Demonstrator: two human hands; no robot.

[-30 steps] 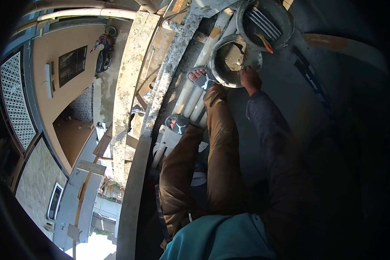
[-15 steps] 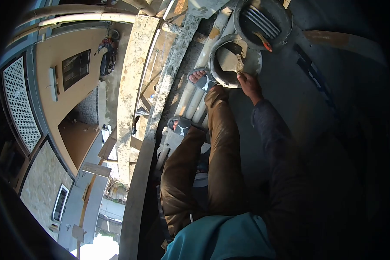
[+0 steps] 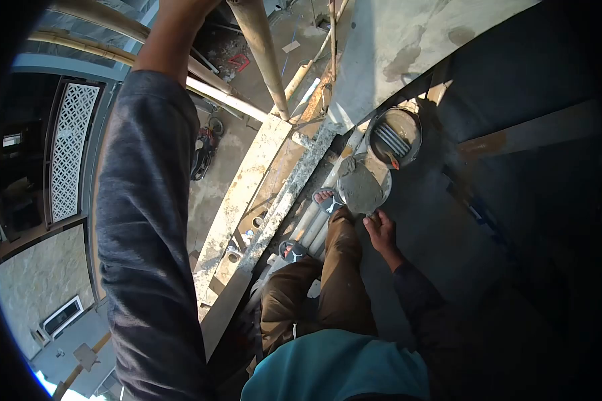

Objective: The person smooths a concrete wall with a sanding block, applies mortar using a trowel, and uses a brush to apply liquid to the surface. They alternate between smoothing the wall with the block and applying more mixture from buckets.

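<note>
My right hand [image 3: 381, 232] is closed round the handle of a trowel, whose blade carries a heap of wet grey mortar [image 3: 361, 189]. The loaded blade sits over a bucket [image 3: 382, 172] beside my sandalled foot, covering much of its opening. A second bucket [image 3: 416, 142] stands just beyond, holding a ridged grey piece [image 3: 392, 141] and a tool with an orange end [image 3: 393, 162]. My left arm reaches up past the top edge; only the wrist and part of my left hand [image 3: 188, 9] show, near a bamboo pole [image 3: 257, 43]. Its fingers are out of sight.
I stand on several pale poles [image 3: 309, 227] laid side by side. A mortar-spattered plank [image 3: 247, 190] and a rough ledge [image 3: 287, 194] run alongside, with a drop to the ground beyond. A grey plastered surface [image 3: 408, 50] with damp patches is at the top. A motorcycle [image 3: 204, 152] stands below.
My left arm has come into view, raised at the left. The trowel blade now carries wet mortar, and the view has swung so the buckets sit lower and the plastered surface shows.
</note>
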